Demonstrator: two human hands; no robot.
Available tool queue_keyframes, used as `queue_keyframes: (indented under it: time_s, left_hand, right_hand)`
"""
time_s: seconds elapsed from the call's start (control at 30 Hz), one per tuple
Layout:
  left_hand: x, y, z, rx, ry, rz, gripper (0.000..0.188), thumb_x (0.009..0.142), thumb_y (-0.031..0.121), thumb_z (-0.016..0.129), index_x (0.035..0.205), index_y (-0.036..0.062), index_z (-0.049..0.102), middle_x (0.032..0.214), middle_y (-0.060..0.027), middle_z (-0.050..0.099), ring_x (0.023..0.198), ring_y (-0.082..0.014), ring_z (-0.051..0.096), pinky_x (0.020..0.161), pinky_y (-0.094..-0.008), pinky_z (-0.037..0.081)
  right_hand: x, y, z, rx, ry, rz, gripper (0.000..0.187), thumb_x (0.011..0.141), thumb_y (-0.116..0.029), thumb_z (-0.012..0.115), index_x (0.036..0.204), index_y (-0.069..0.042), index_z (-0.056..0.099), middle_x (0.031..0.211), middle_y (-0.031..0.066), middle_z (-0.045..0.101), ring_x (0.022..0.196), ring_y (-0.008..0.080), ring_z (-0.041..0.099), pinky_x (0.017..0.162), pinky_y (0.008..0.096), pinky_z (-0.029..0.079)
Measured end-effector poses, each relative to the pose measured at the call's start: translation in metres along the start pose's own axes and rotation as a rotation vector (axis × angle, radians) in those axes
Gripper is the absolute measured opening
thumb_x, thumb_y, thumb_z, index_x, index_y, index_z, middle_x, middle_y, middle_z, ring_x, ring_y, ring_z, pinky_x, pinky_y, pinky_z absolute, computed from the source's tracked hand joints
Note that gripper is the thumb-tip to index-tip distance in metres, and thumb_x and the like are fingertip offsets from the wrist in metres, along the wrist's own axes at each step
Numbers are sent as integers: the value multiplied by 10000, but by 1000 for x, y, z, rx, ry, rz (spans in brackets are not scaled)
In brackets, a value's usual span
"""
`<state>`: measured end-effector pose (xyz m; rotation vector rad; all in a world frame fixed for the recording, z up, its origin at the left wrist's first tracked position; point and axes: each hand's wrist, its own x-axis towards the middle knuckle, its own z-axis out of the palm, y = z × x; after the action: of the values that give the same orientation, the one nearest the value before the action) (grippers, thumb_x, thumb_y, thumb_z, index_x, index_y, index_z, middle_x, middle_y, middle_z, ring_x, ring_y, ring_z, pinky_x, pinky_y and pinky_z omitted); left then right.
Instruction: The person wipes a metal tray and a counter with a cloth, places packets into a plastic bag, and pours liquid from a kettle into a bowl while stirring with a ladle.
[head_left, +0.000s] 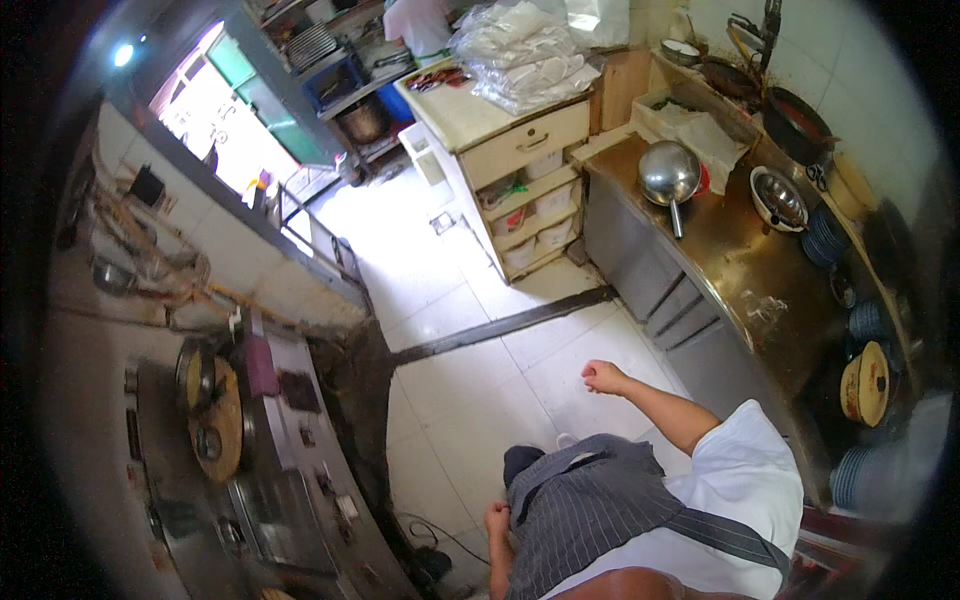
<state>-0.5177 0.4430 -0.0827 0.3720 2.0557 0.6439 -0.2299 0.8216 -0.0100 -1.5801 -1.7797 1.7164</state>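
My right hand (603, 377) hangs in front of my body over the white tiled floor, its fingers curled in and nothing seen in them. Lower down, my left hand (497, 518) hangs beside the dark striped apron (590, 510), fingers curled too and small in view; I see nothing held in it. Both hands are away from the counters. Nearest on the right is the steel worktop (740, 270), with an upturned metal pan (670, 172) at its far end. A stove (270, 500) runs along the left.
A cream cabinet (530, 140) carries a pile of plastic-wrapped goods (525, 60). A dark raised strip (500, 325) crosses the floor ahead. Bowls and a yellow lidded pot (865, 385) line the right worktop. Another person (418, 25) stands at the back; a bright doorway (230, 120) opens far left.
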Motion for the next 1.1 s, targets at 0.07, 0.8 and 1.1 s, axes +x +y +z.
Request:
queue_keyframes:
  time_s: [0.07, 0.8, 1.1]
  left_hand:
    - [28, 37, -17, 118, -39, -16, 307, 714, 158, 629, 969, -12, 644, 863, -141, 669, 801, -240, 636, 721, -330, 484]
    - [242, 632, 297, 266, -912, 943, 220, 828, 237, 556, 902, 35, 603, 778, -162, 614, 745, -239, 621, 645, -329, 479]
    - [93, 682, 533, 539, -950, 746, 384, 798, 361, 630, 885, 7, 510, 827, -135, 641, 837, -340, 618, 727, -429, 473]
  right_hand:
    - [34, -53, -10, 26, 53, -58, 177, 767, -71, 572, 936, -18, 566, 746, 62, 597, 611, 145, 612, 515, 275, 501]
    - [108, 22, -282, 1060, 1006, -33, 83, 867, -18, 515, 943, -51, 517, 789, 73, 592, 604, 150, 560, 496, 253, 449]
    - [156, 3, -474, 1438, 842, -7, 189, 921, -111, 448, 1063, -20, 533, 900, 86, 605, 794, 181, 598, 724, 323, 530]
